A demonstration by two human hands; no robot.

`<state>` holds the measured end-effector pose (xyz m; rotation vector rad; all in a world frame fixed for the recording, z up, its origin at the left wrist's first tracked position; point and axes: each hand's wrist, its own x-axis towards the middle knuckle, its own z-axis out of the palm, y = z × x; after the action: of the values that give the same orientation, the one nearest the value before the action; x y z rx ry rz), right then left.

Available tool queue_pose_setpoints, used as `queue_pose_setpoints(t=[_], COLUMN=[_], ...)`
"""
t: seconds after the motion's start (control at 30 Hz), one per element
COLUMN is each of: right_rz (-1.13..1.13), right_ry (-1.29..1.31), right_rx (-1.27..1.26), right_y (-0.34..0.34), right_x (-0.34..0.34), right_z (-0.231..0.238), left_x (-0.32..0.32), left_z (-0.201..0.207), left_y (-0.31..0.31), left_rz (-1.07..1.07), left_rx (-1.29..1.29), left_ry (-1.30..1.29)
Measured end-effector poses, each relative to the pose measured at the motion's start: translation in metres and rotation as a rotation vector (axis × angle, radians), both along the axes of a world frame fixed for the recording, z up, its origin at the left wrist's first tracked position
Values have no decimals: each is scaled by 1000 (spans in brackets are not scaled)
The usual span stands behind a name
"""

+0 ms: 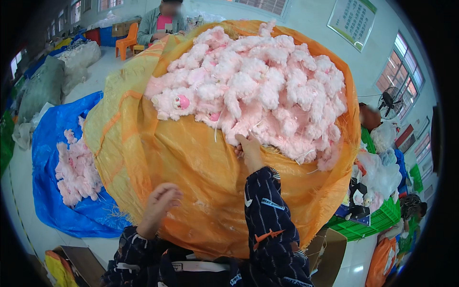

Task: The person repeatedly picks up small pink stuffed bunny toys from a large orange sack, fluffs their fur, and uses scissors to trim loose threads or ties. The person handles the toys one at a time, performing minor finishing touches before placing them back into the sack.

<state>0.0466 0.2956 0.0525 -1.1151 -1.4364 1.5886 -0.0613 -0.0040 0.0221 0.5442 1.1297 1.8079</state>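
At the near edge of a big heap of pink plush pieces (267, 86), your right hand (248, 149) touches the fluff with its thumb and fingers; you cannot tell from this view whether they are closed on a piece. The heap lies on the far part of an orange woven sheet (201, 167), whose bare near part slopes toward you. Your left hand (161, 205) is over that bare part, well apart from the plush, its blurred fingers loosely bent with nothing visible in them. To your right hand's left, a plush piece with a bright pink face (181, 102) lies at the heap's edge. Further left, a smaller pink heap (78, 167) rests on a blue sheet (45, 158). Beyond your heap, another person (162, 24) sits near an orange chair (126, 42).
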Motion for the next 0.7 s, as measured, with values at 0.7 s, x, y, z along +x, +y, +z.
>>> queue_pose_setpoints(t=[0.7], right_rz=[830], right_ry=[212], right_rx=[-226], right_y=[-213], right_x=[103], right_z=[75], left_x=[39], left_z=[9], left_y=[29], left_rz=[-181], left_rx=[298], left_ry=[887])
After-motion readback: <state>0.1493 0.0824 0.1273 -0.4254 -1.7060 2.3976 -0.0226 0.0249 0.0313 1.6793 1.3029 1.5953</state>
